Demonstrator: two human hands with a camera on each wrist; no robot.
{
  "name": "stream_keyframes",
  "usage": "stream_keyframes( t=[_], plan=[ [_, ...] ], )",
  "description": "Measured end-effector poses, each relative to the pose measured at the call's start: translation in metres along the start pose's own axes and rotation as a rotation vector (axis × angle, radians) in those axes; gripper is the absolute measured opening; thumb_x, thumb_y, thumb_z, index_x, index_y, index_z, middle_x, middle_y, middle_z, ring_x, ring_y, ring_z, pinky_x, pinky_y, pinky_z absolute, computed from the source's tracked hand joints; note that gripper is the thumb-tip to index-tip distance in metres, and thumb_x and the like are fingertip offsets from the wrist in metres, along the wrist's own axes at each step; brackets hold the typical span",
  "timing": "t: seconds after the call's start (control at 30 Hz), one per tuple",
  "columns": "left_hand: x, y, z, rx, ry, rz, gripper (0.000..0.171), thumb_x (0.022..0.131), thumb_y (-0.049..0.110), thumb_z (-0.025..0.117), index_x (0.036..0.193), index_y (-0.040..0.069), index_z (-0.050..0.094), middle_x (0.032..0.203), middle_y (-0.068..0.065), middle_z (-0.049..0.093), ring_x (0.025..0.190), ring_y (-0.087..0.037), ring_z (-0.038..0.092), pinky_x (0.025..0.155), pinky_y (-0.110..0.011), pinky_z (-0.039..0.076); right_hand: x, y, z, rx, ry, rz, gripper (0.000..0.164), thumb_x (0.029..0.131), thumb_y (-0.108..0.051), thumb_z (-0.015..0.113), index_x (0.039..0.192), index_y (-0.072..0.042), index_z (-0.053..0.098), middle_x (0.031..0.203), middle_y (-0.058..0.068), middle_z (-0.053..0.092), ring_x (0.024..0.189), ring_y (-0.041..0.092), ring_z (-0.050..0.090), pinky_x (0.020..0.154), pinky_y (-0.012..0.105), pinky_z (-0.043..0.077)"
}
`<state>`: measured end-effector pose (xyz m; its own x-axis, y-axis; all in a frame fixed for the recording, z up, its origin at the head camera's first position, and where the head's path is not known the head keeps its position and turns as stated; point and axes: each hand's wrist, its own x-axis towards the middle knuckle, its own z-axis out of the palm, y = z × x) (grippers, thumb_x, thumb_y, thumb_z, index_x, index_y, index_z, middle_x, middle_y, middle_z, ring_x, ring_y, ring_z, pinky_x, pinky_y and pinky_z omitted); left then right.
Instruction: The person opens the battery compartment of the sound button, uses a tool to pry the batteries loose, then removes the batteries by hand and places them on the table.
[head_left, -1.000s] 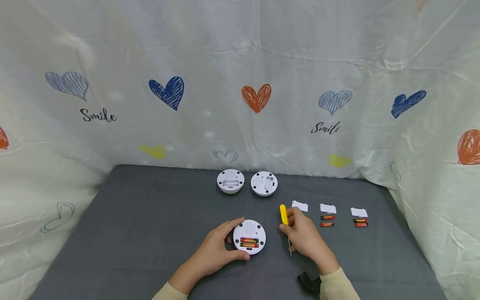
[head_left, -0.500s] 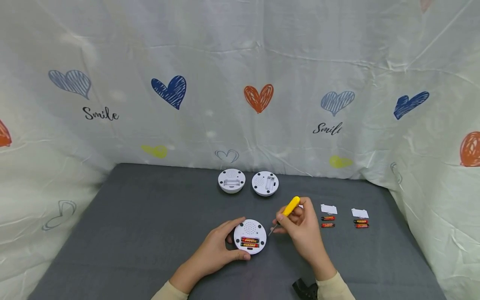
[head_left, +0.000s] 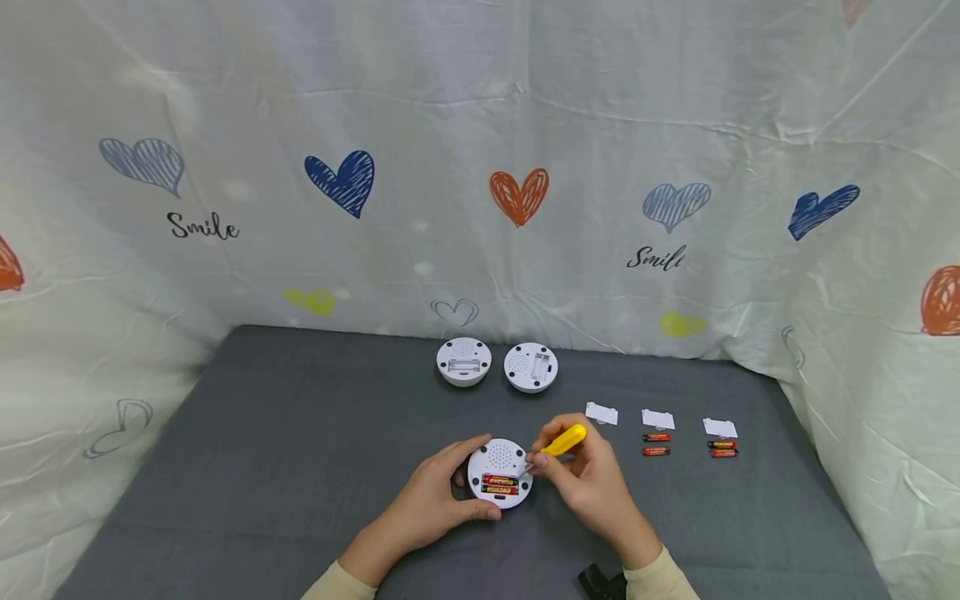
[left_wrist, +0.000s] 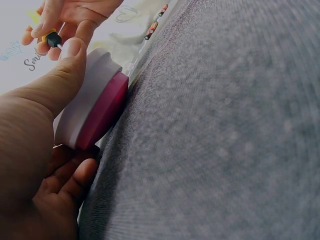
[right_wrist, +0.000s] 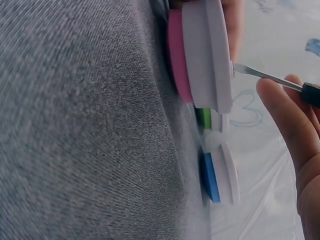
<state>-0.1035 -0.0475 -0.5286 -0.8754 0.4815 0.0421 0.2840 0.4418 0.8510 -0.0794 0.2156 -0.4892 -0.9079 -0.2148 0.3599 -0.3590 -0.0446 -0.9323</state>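
My left hand (head_left: pixel 431 487) grips a round white battery device (head_left: pixel 499 454) by its left side, thumb at the near edge. Its perforated face is up, and two red-and-black batteries (head_left: pixel 500 485) lie in its uncovered compartment. The pink underside (left_wrist: pixel 106 112) rests on the grey cloth. Between thumb and fingers, my right hand (head_left: pixel 592 475) holds a screwdriver (head_left: pixel 566 440) with a yellow handle. The screwdriver's flat steel blade (right_wrist: pixel 270 78) points at the device, its tip right at the face beside the batteries.
Two similar devices, one white (head_left: pixel 463 375) and another white one (head_left: pixel 530 367), sit at the back with uncovered compartments. White covers (head_left: pixel 657 419) and several loose batteries (head_left: pixel 656 451) lie to the right. A black object (head_left: pixel 600 582) is by my right sleeve. A heart-printed curtain (head_left: pixel 420 125) stands behind.
My right hand has moved left, tilting the screwdriver and bringing its tip from beside the device to its face. The left hand and device have stayed in place.
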Motion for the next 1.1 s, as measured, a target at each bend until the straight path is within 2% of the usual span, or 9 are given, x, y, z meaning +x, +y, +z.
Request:
stream_keyframes(
  t=[0.2, 0.5, 0.67, 0.87, 1.0, 1.1],
  plan=[
    [-0.001, 0.0, 0.0, 0.01, -0.004, -0.006, 0.098, 0.077, 0.048, 0.099, 0.159, 0.015, 0.057, 0.124, 0.012, 0.065, 0.09, -0.01, 0.055, 0.078, -0.028, 0.049, 0.0, -0.001, 0.001, -0.048, -0.031, 0.005, 0.035, 0.096, 0.017, 0.072, 0.124, 0.005, 0.057, 0.104, 0.023, 0.067, 0.092, 0.043, 0.076, 0.077, 0.047, 0.066],
    [0.0, 0.002, 0.0, 0.012, -0.005, -0.014, 0.098, 0.077, 0.047, 0.099, 0.159, 0.015, 0.057, 0.126, 0.011, 0.064, 0.09, -0.011, 0.055, 0.078, -0.028, 0.048, 0.0, 0.005, -0.002, -0.078, -0.079, -0.035, 0.024, 0.098, 0.016, 0.07, 0.113, 0.001, 0.06, 0.104, 0.021, 0.065, 0.093, 0.04, 0.072, 0.074, 0.048, 0.066],
    [0.001, 0.002, -0.001, 0.008, 0.001, -0.014, 0.098, 0.076, 0.046, 0.1, 0.159, 0.014, 0.057, 0.125, 0.012, 0.064, 0.09, -0.011, 0.055, 0.078, -0.028, 0.049, -0.001, 0.006, -0.001, -0.085, -0.084, -0.056, 0.024, 0.097, 0.017, 0.07, 0.11, 0.0, 0.06, 0.104, 0.018, 0.063, 0.093, 0.038, 0.072, 0.075, 0.045, 0.067],
    [0.001, 0.001, -0.002, 0.004, -0.002, -0.01, 0.098, 0.076, 0.046, 0.1, 0.159, 0.014, 0.057, 0.123, 0.012, 0.065, 0.089, -0.011, 0.055, 0.078, -0.028, 0.049, -0.004, 0.005, 0.005, -0.014, -0.047, -0.012, 0.025, 0.096, 0.019, 0.068, 0.11, 0.002, 0.057, 0.102, 0.026, 0.061, 0.09, 0.042, 0.071, 0.076, 0.048, 0.067],
    [0.0, 0.0, -0.001, 0.009, 0.001, -0.007, 0.098, 0.076, 0.047, 0.1, 0.159, 0.015, 0.057, 0.126, 0.012, 0.065, 0.089, -0.01, 0.056, 0.077, -0.028, 0.049, -0.008, 0.005, 0.009, 0.042, -0.01, 0.04, 0.021, 0.099, 0.016, 0.068, 0.109, 0.002, 0.055, 0.104, 0.029, 0.058, 0.094, 0.036, 0.071, 0.079, 0.048, 0.067],
    [-0.001, -0.001, 0.0, 0.004, 0.003, -0.006, 0.099, 0.076, 0.048, 0.099, 0.159, 0.015, 0.057, 0.129, 0.011, 0.065, 0.09, -0.01, 0.056, 0.077, -0.028, 0.049, -0.01, 0.008, 0.01, 0.09, 0.01, 0.047, 0.017, 0.101, 0.016, 0.065, 0.109, 0.006, 0.053, 0.105, 0.032, 0.054, 0.098, 0.032, 0.07, 0.082, 0.048, 0.066]
  ],
)
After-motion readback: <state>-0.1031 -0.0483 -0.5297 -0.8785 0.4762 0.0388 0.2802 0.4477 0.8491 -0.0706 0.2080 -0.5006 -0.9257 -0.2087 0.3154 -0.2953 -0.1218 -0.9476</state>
